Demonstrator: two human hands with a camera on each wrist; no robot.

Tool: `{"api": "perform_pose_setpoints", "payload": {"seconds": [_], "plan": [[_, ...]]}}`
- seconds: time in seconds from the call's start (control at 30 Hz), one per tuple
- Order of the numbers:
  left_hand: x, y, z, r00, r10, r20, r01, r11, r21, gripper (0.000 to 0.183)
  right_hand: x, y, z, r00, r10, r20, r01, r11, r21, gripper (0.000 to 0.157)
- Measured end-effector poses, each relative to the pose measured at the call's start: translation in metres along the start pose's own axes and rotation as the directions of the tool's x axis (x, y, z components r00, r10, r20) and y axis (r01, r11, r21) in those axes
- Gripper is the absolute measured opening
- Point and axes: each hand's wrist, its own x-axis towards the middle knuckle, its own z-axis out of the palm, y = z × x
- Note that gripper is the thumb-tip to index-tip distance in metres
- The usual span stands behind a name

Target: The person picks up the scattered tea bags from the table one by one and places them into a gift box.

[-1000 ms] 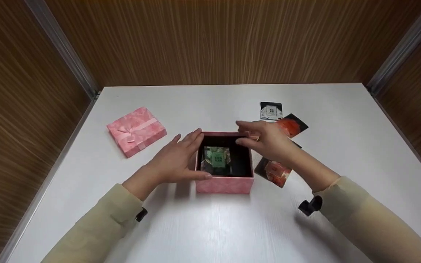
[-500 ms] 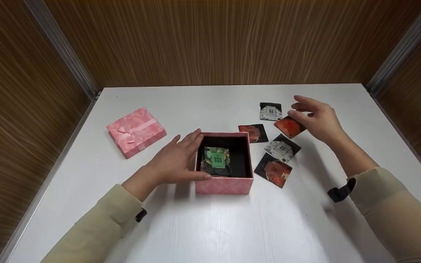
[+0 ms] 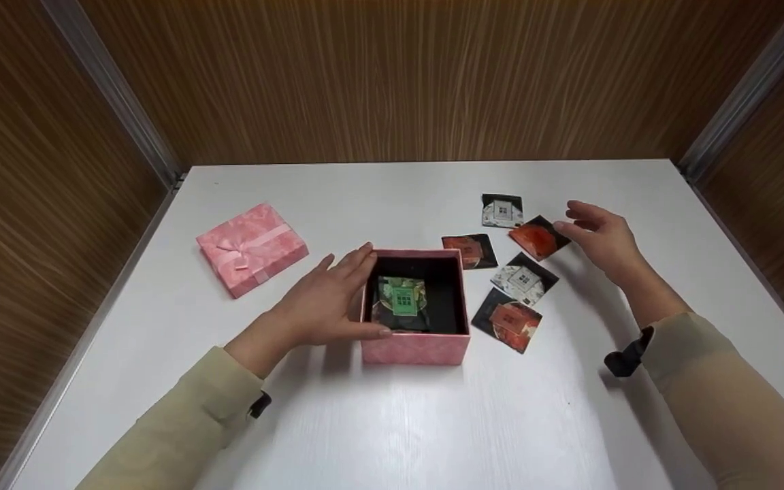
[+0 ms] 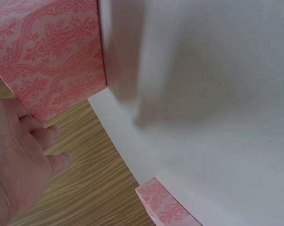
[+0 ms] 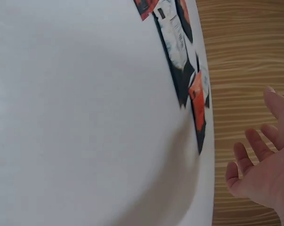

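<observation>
An uncovered pink patterned gift box (image 3: pixel 416 349) with a black inside stands at mid-table. Inside it lies a dark sachet with a green label (image 3: pixel 405 301). My left hand (image 3: pixel 320 306) rests along the box's left side, fingers at the back left corner and thumb across the front rim. In the left wrist view its fingertips reach the edge of the patterned wall. On the right, my right hand (image 3: pixel 603 241) hovers with nothing in it, thumb and fingers apart. Its thumb tip is right by the corner of a red-orange sachet (image 3: pixel 537 238) that lies on the table.
Several more flat sachets lie right of the box: a white and black one (image 3: pixel 502 211) at the back, a red one (image 3: pixel 471 251) behind the box, a white one (image 3: pixel 525 279) and a red one (image 3: pixel 509 320). The pink lid with a bow (image 3: pixel 252 248) lies on the left.
My right hand has left the box's rim and moved right, first above the red-orange sachet, then slightly lower beside it. My left hand has stayed against the box.
</observation>
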Motion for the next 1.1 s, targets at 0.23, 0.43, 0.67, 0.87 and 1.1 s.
{"api": "perform_pose_setpoints", "payload": {"seconds": [0.23, 0.43, 0.67, 0.87, 1.1], "plan": [[0.000, 0.001, 0.002, 1.000, -0.006, 0.011, 0.006, 1.000, 0.013, 0.130, 0.006, 0.020, 0.007, 0.996, 0.071, 0.054, -0.073, 0.997, 0.029, 0.084], [0.000, 0.002, 0.002, 1.000, -0.002, 0.009, 0.002, 1.000, 0.010, 0.129, 0.008, 0.028, 0.012, 0.987, 0.114, 0.109, -0.117, 0.993, 0.015, 0.092], [0.001, 0.002, 0.001, 1.000, -0.002, 0.015, 0.002, 1.000, 0.011, 0.128, 0.009, 0.030, 0.017, 0.987, 0.108, 0.115, -0.100, 0.992, -0.078, 0.092], [0.001, 0.001, 0.000, 1.000, -0.004, 0.017, 0.003, 1.000, 0.018, 0.128, 0.011, 0.029, 0.023, 0.993, 0.071, 0.097, -0.057, 0.989, -0.139, 0.089], [-0.001, 0.000, -0.001, 1.000, -0.005, 0.019, 0.005, 1.000, 0.019, 0.128, 0.015, 0.031, 0.028, 0.997, 0.025, 0.075, -0.011, 0.983, -0.181, 0.088]]}}
